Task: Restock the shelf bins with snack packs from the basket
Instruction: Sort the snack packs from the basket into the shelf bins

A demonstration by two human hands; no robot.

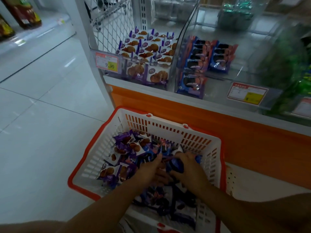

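Observation:
A white basket with an orange rim sits low in front of the shelf, full of mixed snack packs: purple-and-white waffle packs and blue sandwich-cookie packs. Both my hands are down inside it. My left hand lies among the packs, its fingers partly hidden. My right hand grips a blue cookie pack. Above, a clear shelf bin holds waffle packs. The clear bin to its right holds blue cookie packs with bare floor beside them.
Price tags hang on the bin fronts. An orange shelf base runs behind the basket. Green-wrapped goods fill bins at the right. Grey tiled floor spreads to the left, with bottles on a far shelf.

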